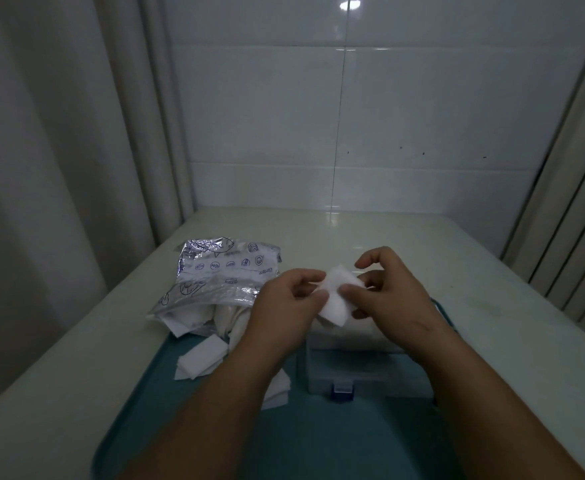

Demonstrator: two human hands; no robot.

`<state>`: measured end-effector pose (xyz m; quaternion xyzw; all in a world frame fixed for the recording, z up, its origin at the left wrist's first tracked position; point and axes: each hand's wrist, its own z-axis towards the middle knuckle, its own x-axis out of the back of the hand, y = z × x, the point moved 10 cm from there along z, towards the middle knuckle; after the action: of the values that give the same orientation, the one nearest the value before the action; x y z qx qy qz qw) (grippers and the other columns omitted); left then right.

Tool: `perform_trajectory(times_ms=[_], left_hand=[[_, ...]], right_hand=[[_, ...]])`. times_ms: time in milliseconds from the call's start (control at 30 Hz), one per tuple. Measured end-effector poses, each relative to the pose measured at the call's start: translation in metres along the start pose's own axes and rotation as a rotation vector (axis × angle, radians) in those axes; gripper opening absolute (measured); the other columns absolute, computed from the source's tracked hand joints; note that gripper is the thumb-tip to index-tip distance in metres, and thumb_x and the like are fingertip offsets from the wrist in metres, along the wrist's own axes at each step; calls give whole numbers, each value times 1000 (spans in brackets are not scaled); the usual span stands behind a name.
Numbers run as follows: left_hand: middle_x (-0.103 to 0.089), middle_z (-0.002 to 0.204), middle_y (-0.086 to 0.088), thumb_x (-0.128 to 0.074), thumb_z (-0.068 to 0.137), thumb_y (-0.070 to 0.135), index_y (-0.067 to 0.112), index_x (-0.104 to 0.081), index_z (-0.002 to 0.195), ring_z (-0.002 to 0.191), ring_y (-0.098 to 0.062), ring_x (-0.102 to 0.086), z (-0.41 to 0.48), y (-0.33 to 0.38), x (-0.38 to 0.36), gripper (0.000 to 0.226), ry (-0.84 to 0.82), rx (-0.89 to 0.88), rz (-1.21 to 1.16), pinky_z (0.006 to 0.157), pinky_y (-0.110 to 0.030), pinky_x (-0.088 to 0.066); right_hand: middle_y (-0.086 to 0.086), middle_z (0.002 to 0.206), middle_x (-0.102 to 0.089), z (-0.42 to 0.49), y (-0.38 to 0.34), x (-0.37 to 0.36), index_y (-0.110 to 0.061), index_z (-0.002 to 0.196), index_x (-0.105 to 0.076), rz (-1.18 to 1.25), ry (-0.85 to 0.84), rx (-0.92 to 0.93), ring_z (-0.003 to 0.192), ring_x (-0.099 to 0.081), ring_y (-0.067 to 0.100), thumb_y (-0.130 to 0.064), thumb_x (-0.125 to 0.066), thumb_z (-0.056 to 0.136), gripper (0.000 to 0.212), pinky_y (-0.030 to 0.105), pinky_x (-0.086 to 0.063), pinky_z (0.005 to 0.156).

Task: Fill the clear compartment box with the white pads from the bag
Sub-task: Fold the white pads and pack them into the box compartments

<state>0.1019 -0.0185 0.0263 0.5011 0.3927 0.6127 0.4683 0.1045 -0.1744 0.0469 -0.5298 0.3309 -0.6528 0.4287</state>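
Teal tray [319, 445] nearest, w/ clear compartment box [364, 372] on it, blue latch [343, 389] toward the person. Loose pads [202, 358] lie on the tray left of the box. Above the box, left hand [280, 306] & right hand [395, 296] pinch one white pad [338, 296] btwn thumbs & fingers. Bag [221, 275] further left, pads showing at its mouth. Tiled wall [422, 116] behind.

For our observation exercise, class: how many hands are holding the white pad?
2. The left hand pinches the white pad at its left edge; the right hand pinches its right side. No other hand is visible.
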Motion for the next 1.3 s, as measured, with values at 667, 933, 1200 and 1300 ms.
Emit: perform_trajectory(times_ms=[667,933,1200,1300], left_hand=[[-67,67,-1,-79,76,26,17,-58,80,50,-7,-60,-3,1,11,23,-81,44,349,51,-25,-50],[-57,71,10,-77,75,32,27,-54,69,63,-4,-52,-5,5,-2,24,-137,-35,647,54,-24,-37],[-52,74,14,-75,75,25,31,-58,71,75,-7,-54,-13,11,-16,18,-239,-118,792,64,-23,-39],[-49,73,16,-75,76,27,32,-66,80,74,-3,-51,-14,8,-19,11,-268,-123,847,66,-20,-38]], right_hand=[[11,80,-74,-18,17,-19,-10,88,-63,-56,-298,-284,66,-71,18,-18,-72,84,13,28,-59,59],[20,84,-73,-26,31,-27,-5,88,-70,-131,-393,-369,71,-71,27,-3,-74,80,9,39,-62,70],[15,78,-74,-24,38,-31,-5,83,-73,-227,-370,-383,62,-70,19,-4,-75,79,5,31,-61,63],[8,77,-74,-23,39,-32,-11,81,-75,-308,-367,-371,62,-68,14,-8,-76,79,4,25,-59,59]])
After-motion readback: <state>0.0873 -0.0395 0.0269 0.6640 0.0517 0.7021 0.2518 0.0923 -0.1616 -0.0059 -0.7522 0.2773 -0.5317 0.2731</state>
